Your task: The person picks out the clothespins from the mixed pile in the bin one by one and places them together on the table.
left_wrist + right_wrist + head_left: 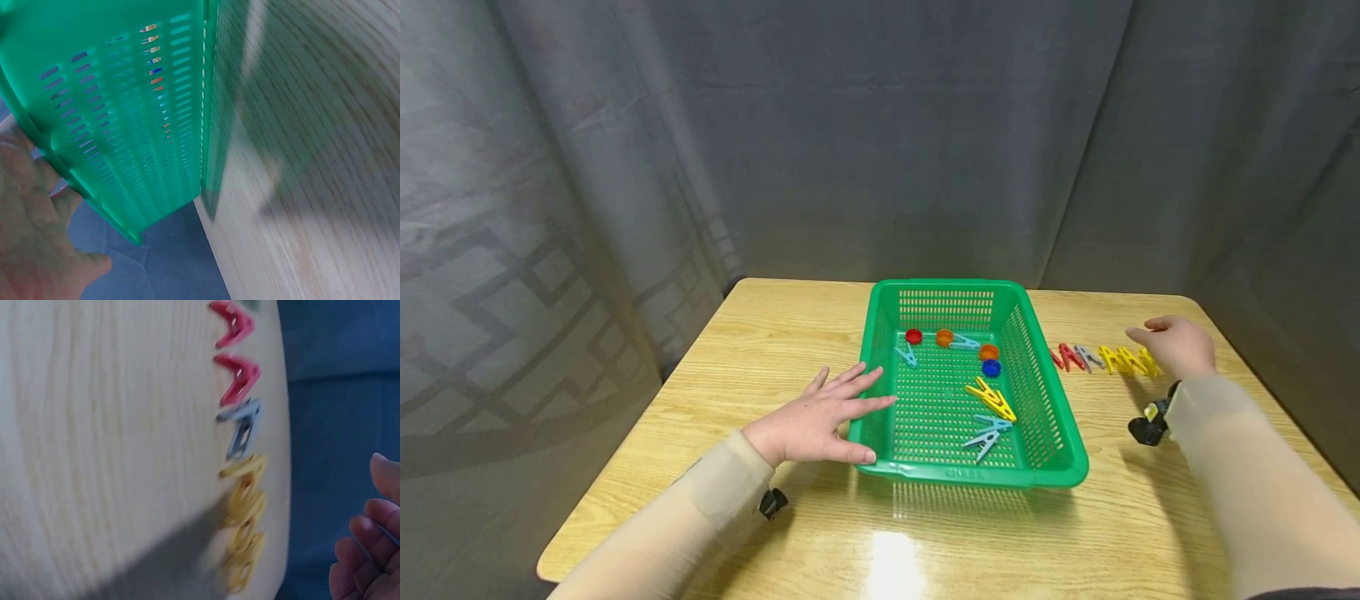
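My left hand [827, 414] lies with spread fingers over the left rim of a green plastic basket [955, 475]. Inside the basket are yellow clothespins [992, 400], light blue clothespins [987, 435] and round caps: a red cap [913, 336], orange caps [988, 352] and a blue cap [991, 367]. To the right of the basket, my right hand [1177, 346] hovers over the right end of a clothespin row, holding nothing, its fingers loosely bent in the right wrist view. That row has red clothespins [239, 378], a grey clothespin [242, 428] and yellow clothespins [245, 494].
The wooden table [715, 375] carries the basket near its middle. Grey curtains [880, 150] hang behind the table and along both sides. Each wrist bears a small black camera, one of them the right wrist camera [1152, 419].
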`<state>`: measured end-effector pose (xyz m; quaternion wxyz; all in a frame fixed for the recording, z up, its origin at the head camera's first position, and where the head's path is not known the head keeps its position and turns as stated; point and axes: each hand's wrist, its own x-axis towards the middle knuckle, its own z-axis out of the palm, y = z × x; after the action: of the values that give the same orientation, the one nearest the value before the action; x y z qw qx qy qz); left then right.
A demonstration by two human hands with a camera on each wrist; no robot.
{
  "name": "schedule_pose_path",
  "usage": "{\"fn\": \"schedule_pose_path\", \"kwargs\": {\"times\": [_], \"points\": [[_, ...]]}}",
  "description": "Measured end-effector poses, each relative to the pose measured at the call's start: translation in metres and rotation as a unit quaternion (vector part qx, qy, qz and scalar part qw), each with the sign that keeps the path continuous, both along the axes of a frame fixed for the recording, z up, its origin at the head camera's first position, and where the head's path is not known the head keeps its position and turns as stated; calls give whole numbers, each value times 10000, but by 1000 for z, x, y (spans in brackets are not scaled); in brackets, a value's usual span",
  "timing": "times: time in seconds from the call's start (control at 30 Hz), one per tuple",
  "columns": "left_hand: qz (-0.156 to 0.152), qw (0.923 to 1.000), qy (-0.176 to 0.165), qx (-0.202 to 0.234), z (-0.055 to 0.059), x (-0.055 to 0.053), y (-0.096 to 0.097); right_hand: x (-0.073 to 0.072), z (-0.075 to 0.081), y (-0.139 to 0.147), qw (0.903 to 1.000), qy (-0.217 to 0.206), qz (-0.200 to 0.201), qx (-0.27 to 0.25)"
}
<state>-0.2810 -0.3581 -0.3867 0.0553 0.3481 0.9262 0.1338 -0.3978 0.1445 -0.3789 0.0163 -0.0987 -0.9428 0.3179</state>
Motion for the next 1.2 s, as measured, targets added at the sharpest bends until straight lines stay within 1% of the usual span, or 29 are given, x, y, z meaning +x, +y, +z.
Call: {"fn": "schedule_pose_path", "kwargs": {"times": [0.3,0.63,0.8,0.9,1.2], "points": [[10,10000,-49,31,0,0,1,-4,20,-29,9975,298,635,39],[22,10000,-37,-2,0,0,0,-1,53,-66,9886,717,1313,153],[5,10000,-68,58,0,0,0,3,69,-88,9845,900,1507,54],[0,10000,-54,51,1,0,0,6,76,-101,9829,978,1559,-33],[11,9999,-95,46,1,0,0,13,86,-135,9762,1170,1823,-110]]}}
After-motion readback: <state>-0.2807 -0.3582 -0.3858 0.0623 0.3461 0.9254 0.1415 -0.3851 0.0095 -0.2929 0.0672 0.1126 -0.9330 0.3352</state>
